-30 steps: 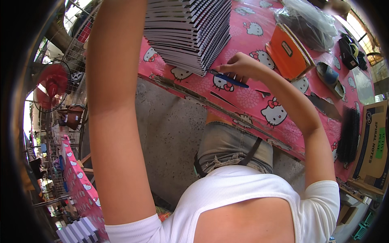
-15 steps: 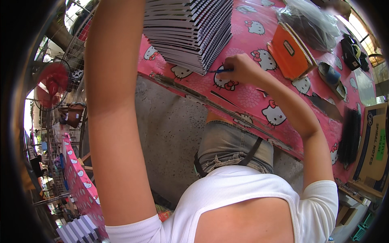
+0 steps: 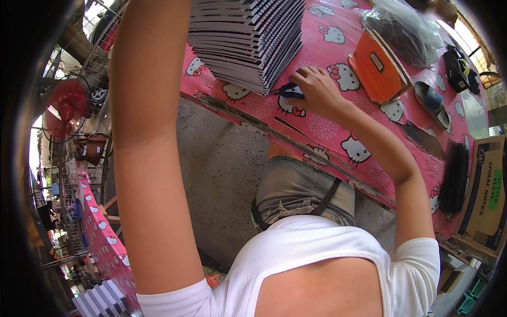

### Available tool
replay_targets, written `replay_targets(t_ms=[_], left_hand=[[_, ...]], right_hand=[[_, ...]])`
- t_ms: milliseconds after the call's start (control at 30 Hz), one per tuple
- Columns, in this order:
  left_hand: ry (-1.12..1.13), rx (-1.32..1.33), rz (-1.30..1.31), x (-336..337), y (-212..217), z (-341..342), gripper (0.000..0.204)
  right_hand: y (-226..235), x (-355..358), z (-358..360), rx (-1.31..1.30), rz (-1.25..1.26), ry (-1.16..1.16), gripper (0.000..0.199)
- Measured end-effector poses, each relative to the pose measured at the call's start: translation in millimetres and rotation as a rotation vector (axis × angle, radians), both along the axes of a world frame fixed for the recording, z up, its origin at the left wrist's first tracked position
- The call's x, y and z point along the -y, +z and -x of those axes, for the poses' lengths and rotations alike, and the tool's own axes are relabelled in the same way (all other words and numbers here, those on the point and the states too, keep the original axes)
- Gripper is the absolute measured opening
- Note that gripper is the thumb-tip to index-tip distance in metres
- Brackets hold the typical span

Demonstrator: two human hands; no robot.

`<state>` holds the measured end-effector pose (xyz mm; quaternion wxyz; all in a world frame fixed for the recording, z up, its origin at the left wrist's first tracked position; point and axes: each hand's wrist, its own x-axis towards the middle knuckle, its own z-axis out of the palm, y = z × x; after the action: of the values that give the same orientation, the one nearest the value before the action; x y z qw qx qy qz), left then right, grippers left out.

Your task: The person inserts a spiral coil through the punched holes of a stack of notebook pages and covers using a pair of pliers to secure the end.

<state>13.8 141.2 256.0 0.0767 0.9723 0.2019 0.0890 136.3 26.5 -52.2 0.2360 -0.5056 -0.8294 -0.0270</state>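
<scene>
In my right hand (image 3: 317,94) is a small pair of blue-handled pliers (image 3: 288,91), its dark jaws pointing left at the foot of a tall stack of spiral notebooks (image 3: 248,47). The fingers curl over the handles, low above the pink table cover. The notebooks lie piled with white page edges and black wire coils facing me, and the top of the pile runs out of view. My left arm (image 3: 148,132) reaches up along the left side of the stack, and its hand is beyond the upper edge of the picture.
Right of my hand stand an orange notebook bundle (image 3: 376,66), a plastic bag (image 3: 404,34) and a tape dispenser (image 3: 458,68). Black coils (image 3: 453,177) lie by a cardboard box (image 3: 481,193). The table's worn edge (image 3: 253,127) runs before me. A red fan (image 3: 66,108) is at left.
The pliers have turned in my right hand, so more of the handles and jaws show. The fingers have lifted and spread somewhat. My left arm is almost unmoved.
</scene>
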Motion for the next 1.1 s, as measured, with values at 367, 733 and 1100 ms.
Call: replay_targets(t_ms=[367,733,1100], left_hand=[[-0.063,-0.032,-0.03,-7,3,6,0.035],[-0.08,-0.025,-0.027,-4,2,11,0.041],[-0.029,0.042,-0.018,-9,0,2,0.032]], right_hand=[[55,-23,8,-0.499,1.22,-0.176,0.045],[7,3,26,0.009,0.181,-0.062,0.051],[45,-10,34,-0.004,0.744,-0.224,0.047]])
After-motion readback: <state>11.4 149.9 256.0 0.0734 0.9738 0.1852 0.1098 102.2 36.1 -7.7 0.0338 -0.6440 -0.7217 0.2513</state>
